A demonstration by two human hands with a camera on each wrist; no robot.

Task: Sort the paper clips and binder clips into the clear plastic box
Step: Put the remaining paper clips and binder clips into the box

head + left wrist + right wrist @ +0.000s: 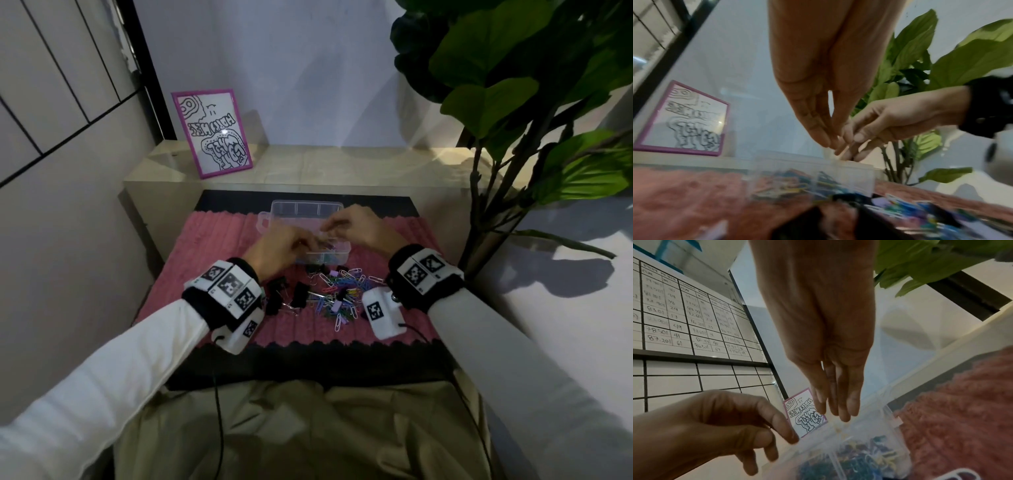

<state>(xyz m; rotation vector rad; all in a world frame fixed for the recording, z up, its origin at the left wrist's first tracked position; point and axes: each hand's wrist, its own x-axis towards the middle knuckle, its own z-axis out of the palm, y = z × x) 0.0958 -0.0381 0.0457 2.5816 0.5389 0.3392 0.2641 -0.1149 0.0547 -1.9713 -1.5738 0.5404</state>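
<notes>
Loose paper clips (337, 294) and binder clips (291, 296) lie nearest us on pink mat (212, 246). Our left hand (279, 250) and right hand (356, 226) meet over clear plastic box (301, 209); fingertips together, grasp state: cannot tell.

Both hands fwd, left hand (286, 248) & right hand (356, 226) fingertips meeting.

Pink ribbed mat (212, 240) carries clear plastic box (337, 255), paper clips (346, 291), black binder clips (299, 294).
</notes>
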